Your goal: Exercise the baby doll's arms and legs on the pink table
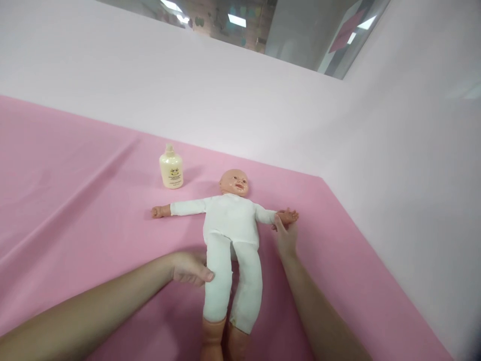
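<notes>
A baby doll (pixel 231 220) with a white cloth body lies on its back, head away from me and arms stretched out to both sides. My left hand (pixel 191 267) is closed around the doll's leg on the left, its thumb on top and the other fingers hidden beneath. At the right, my right hand (pixel 286 238) grips the doll's outstretched arm near the wrist, with the thumb on the white sleeve. The doll's feet run out of view at the bottom.
A cream-coloured bottle (pixel 172 170) with a printed label stands upright beyond the doll's arm on the left. Pink cloth (pixel 93 200) covers the surface, with a long crease at left. A white wall (pixel 263 120) rises behind and to the right, with a window (pixel 296 35) above.
</notes>
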The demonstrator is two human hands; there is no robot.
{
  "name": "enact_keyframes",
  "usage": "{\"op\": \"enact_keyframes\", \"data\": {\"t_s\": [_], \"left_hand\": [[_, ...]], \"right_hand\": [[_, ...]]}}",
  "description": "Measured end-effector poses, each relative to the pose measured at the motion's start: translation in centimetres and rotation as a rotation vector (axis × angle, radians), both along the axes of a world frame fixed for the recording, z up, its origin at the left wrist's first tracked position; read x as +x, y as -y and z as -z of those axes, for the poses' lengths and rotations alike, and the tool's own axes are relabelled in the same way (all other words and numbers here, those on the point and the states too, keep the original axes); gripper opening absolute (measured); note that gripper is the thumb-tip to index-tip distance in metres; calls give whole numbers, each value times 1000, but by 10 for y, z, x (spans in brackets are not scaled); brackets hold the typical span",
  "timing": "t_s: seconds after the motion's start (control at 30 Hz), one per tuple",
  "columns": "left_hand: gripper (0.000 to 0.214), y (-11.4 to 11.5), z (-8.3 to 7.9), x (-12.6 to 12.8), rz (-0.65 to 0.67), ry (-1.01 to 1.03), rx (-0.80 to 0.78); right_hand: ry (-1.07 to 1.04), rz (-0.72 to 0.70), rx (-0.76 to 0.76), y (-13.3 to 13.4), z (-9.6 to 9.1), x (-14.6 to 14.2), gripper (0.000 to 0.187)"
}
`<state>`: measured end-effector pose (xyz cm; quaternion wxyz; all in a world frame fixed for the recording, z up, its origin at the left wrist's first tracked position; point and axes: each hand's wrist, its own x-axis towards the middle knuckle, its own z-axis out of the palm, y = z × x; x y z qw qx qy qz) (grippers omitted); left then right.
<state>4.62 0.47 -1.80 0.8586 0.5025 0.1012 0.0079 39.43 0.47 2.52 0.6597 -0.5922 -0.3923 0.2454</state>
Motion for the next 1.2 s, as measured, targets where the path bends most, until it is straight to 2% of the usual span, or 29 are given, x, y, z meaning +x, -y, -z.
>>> {"op": "enact_keyframes", "data": {"t_s": [0.13, 0.2, 0.3, 0.37, 0.5, 0.67, 0.77, 1.0, 1.2], "left_hand": [[91, -11, 1, -8, -35, -105, -18], [86, -14, -2, -10, -63, -107, -46], [85, -15, -10, -10, -74, -139, -102], [88, -13, -14, -9, -74, -177, -124], [93, -9, -20, -6, -89, -205, -114], [95, -5, -18, -3, -95, -219, -97], [98, -3, -17, -1, -133, -215, -104], [91, -4, -25, -1, -109, -205, -84], [87, -3, -26, -1, -112, -191, -84]], "right_hand": [[-171, 84, -36, -6, -4, 6, 80], [-294, 84, -59, -9, -4, 4, 69], [-372, 54, -98, -12, -2, 1, 66], [-337, 31, -120, -12, 0, 0, 71], [-238, -13, -149, -10, 6, 0, 93], [-251, -7, -166, -11, 7, -1, 90], [-293, -3, -166, -12, 7, -1, 99], [-341, 13, -158, -13, 8, -2, 114], [-283, -14, -167, -12, 6, -3, 107]]}}
